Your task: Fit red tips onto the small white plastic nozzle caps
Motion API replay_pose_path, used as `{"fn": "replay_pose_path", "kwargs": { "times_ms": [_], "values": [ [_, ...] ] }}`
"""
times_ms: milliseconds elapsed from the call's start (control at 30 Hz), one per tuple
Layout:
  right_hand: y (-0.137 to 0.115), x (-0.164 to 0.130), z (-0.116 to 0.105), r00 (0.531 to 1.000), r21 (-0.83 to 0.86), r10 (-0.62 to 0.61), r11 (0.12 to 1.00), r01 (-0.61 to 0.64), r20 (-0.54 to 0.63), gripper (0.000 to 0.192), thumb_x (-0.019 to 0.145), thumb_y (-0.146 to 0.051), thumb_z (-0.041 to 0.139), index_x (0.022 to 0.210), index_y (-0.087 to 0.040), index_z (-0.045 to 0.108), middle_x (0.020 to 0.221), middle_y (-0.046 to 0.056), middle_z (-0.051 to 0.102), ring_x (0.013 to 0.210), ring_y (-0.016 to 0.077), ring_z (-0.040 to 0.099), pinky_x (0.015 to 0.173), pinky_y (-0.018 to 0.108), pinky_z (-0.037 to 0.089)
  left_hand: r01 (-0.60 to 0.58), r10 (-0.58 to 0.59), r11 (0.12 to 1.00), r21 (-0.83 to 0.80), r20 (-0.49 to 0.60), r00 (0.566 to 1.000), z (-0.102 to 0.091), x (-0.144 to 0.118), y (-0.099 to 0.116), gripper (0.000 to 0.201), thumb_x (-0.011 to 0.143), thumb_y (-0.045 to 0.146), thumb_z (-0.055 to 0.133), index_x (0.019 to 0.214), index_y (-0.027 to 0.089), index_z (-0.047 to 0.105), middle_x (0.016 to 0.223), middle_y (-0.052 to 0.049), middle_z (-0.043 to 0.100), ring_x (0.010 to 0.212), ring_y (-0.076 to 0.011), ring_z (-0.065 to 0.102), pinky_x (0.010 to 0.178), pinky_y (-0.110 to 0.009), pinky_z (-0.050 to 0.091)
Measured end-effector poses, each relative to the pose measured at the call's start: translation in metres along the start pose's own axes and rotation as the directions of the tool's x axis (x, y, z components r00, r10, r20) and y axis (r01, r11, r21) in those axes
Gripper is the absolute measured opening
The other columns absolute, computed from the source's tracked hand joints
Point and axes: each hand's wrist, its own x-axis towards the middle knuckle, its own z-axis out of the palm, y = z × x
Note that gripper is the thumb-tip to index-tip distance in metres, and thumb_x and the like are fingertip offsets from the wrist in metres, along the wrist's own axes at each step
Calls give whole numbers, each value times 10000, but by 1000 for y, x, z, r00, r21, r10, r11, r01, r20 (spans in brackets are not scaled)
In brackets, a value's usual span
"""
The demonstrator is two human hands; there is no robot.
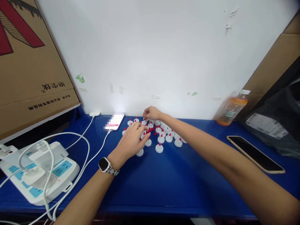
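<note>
Many white round bottle caps [159,148] with small red tips stand in a cluster on the blue table, mostly upright. Loose red tips [151,128] lie among them. My left hand [132,140], with a watch on its wrist, rests low over the left part of the cluster. Its fingers are stretched out and slightly apart, hiding some caps. At the back of the group, my right hand [152,113] is closed in a pinch, its fingertips at a red tip above a white cap. Whether that tip sits fully on the cap I cannot tell.
A lit phone [114,122] with a cable lies left of the caps. A power strip [58,178] with looping white cables fills the left. On the right are an orange drink bottle [232,109], another phone [255,153] and a black plastic bag [281,115]. Behind is a white wall [164,56].
</note>
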Motion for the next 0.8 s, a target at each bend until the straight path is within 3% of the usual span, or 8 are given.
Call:
{"fn": "replay_pose_path", "kwargs": {
  "times_ms": [100, 233, 400, 567, 633, 700, 800],
  "values": [
    [5, -4, -5, 1000, 1, 14, 1000, -14, 0, 161, 835, -220, 625, 889, -145, 757, 776, 29, 766, 729, 129, 681, 694, 194, 486, 5, -5, 1000, 2, 4, 1000, 1, 0, 0, 283, 999, 382, 417, 1087, 214, 628, 1111, -88, 579, 1022, -264, 548, 928, -453, 460],
    [14, -8, -10, 991, -86, 80, 992, -89, -107, 233, 869, -272, 580, 974, -146, 745, 882, 73, 764, 810, 168, 675, 764, 251, 482, 4, -4, 1000, 5, 16, 1000, 3, 0, -1, 307, 996, 422, 426, 1088, 215, 633, 1099, -89, 576, 1024, -265, 542, 927, -456, 464],
    [20, -11, -9, 979, -195, 139, 967, -167, -150, 97, 751, -208, 683, 805, -151, 740, 897, 107, 751, 915, 248, 661, 868, 345, 451, 1, -1, 1000, 8, 25, 1000, 4, 0, -1, 303, 998, 418, 422, 1085, 219, 634, 1087, -88, 576, 1027, -266, 545, 926, -458, 469],
    [10, -26, -15, 970, -174, 118, 972, -156, -211, 130, 812, -208, 618, 857, -170, 733, 913, 71, 750, 878, 199, 657, 828, 299, 450, 23, -23, 999, 29, -21, 1000, 3, 1, -1, 296, 998, 406, 421, 1146, 211, 588, 1129, -93, 582, 1054, -275, 548, 925, -458, 468],
    [0, -43, -18, 958, -104, 85, 988, -118, -273, 164, 853, -247, 586, 893, -173, 727, 910, 54, 746, 842, 171, 648, 798, 277, 452, 43, -39, 998, 45, -91, 995, 3, 2, 0, 331, 995, 408, 429, 1229, 201, 535, 1182, -110, 570, 1106, -291, 529, 939, -464, 462],
    [-14, -66, -19, 941, 84, 41, 996, -13, -335, 174, 854, -293, 606, 854, -164, 722, 844, 45, 736, 758, 155, 627, 734, 267, 455, 61, -52, 997, 50, -171, 984, 3, 2, 1, 393, 985, 407, 453, 1314, 193, 468, 1258, -127, 546, 1163, -302, 503, 984, -472, 442],
    [-36, -102, -14, 958, 359, -6, 927, 113, -287, 249, 852, -391, 629, 823, -161, 720, 763, 30, 714, 678, 144, 587, 659, 266, 444, 63, -55, 997, 37, -195, 979, 4, 3, 2, 472, 974, 416, 484, 1383, 195, 404, 1346, -132, 526, 1209, -309, 486, 1015, -477, 425]
  ]
}}
